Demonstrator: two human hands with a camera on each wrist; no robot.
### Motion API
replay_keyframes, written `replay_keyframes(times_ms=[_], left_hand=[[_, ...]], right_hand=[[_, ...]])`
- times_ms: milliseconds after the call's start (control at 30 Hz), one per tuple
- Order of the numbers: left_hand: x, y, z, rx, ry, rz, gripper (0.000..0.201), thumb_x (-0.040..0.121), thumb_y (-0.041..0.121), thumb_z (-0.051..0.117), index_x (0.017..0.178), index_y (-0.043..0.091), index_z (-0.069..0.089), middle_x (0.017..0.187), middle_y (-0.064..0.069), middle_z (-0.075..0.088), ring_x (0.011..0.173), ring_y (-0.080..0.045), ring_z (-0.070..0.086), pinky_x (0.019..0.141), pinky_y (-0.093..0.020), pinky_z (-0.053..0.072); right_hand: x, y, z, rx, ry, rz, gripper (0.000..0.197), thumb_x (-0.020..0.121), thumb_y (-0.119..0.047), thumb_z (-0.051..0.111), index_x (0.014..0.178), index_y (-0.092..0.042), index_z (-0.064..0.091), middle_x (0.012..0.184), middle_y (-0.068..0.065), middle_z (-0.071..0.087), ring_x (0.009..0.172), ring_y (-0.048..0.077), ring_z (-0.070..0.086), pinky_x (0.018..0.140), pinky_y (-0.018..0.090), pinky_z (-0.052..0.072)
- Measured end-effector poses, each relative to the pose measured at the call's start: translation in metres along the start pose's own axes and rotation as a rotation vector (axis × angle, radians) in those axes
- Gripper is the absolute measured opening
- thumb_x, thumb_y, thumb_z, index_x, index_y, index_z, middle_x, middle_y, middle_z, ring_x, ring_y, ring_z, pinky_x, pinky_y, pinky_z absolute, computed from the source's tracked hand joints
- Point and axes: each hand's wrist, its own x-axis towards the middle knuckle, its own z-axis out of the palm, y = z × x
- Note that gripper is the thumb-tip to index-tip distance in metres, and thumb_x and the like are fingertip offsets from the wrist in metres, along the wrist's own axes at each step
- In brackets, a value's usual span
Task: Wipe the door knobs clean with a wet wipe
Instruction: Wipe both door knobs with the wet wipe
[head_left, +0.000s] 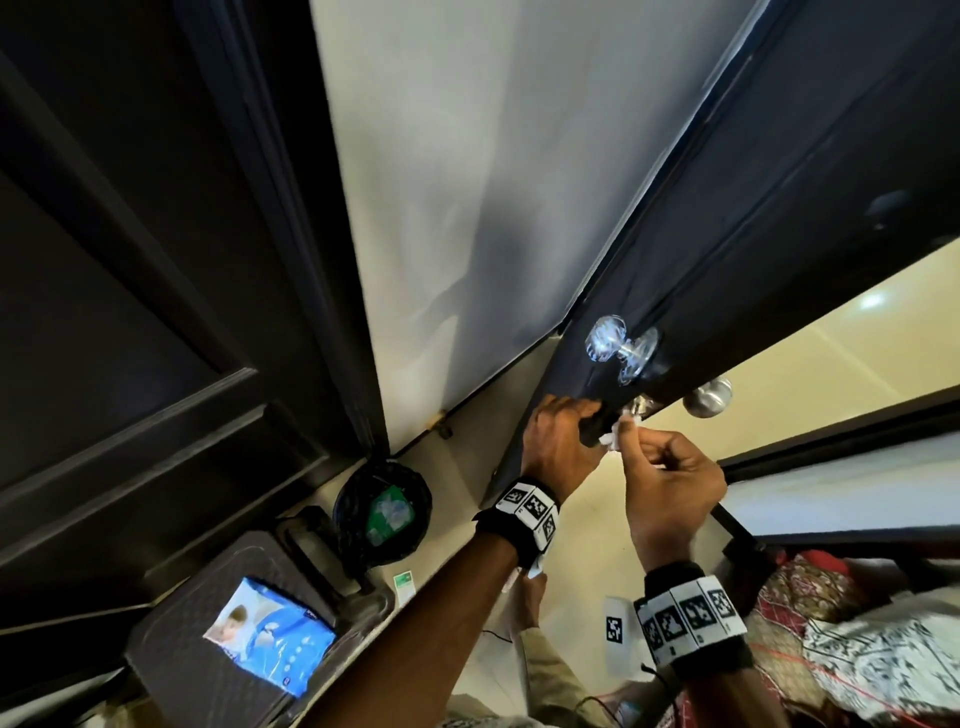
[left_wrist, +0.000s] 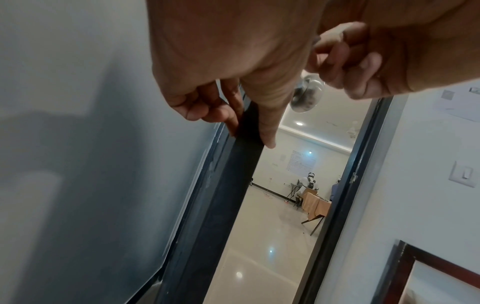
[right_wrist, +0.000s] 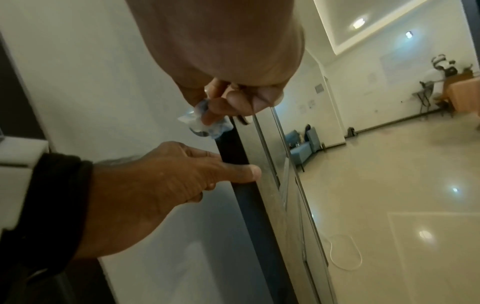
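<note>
My left hand (head_left: 558, 447) grips the door (head_left: 779, 218) edge; my right hand (head_left: 670, 493) pinches the wipe (head_left: 615, 434). The bin (head_left: 384, 512) holds green litter.

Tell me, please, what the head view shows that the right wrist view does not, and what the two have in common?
Only the head view shows the two door knobs, the near one and the far one, plus the blue wipe pack and the bin. Only the right wrist view shows the room beyond the door, with a blue sofa. Both show the left hand gripping the door edge and the right hand pinching the wet wipe.
</note>
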Motion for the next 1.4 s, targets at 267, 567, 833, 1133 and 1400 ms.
replay_keyframes(times_ms=[267, 567, 833, 1133, 1400], left_hand=[[-0.006, 0.007, 0.014, 0.011, -0.046, 0.068, 0.041, 0.076, 0.023, 0.086, 0.116, 0.015, 0.077, 0.108, -0.006, 0.077, 0.101, -0.026, 0.07, 0.098, -0.041, 0.056], [-0.014, 0.014, 0.029, 0.022, -0.165, 0.125, 0.025, 0.091, 0.041, 0.072, 0.112, 0.029, 0.075, 0.103, 0.006, 0.073, 0.092, -0.015, 0.068, 0.079, -0.036, 0.06], [-0.006, 0.014, 0.034, 0.117, -0.37, 0.248, 0.035, 0.085, 0.025, 0.077, 0.12, 0.026, 0.072, 0.11, 0.002, 0.075, 0.104, -0.016, 0.063, 0.087, -0.036, 0.057], [-0.002, 0.021, 0.039, 0.052, -0.489, 0.287, 0.033, 0.083, 0.014, 0.078, 0.116, 0.015, 0.074, 0.11, -0.004, 0.075, 0.093, -0.021, 0.067, 0.086, -0.033, 0.056], [-0.005, 0.03, 0.053, 0.059, -0.612, 0.256, 0.056, 0.084, 0.022, 0.077, 0.137, 0.026, 0.062, 0.13, 0.005, 0.063, 0.107, -0.018, 0.063, 0.095, -0.04, 0.056]], right_hand=[[-0.001, 0.013, -0.013, -0.034, -0.011, 0.058, 0.017, 0.089, -0.026, 0.081, 0.075, -0.017, 0.078, 0.066, -0.002, 0.073, 0.057, 0.018, 0.065, 0.061, 0.037, 0.058], [0.005, 0.013, -0.038, -0.089, 0.095, -0.114, 0.011, 0.092, -0.024, 0.08, 0.088, -0.014, 0.08, 0.071, 0.0, 0.071, 0.058, 0.022, 0.063, 0.056, 0.039, 0.055], [0.005, 0.035, -0.049, -0.205, 0.1, 0.137, 0.022, 0.09, -0.032, 0.079, 0.072, -0.021, 0.073, 0.059, -0.009, 0.065, 0.051, 0.009, 0.058, 0.058, 0.043, 0.059], [0.006, 0.006, -0.063, -0.205, 0.113, 0.024, 0.017, 0.095, -0.037, 0.075, 0.092, -0.02, 0.076, 0.078, -0.012, 0.072, 0.066, 0.009, 0.067, 0.06, 0.03, 0.058], [0.012, -0.008, -0.087, -0.302, 0.179, -0.04, 0.018, 0.096, -0.039, 0.072, 0.096, -0.02, 0.074, 0.081, -0.009, 0.069, 0.071, 0.008, 0.064, 0.06, 0.039, 0.059]])
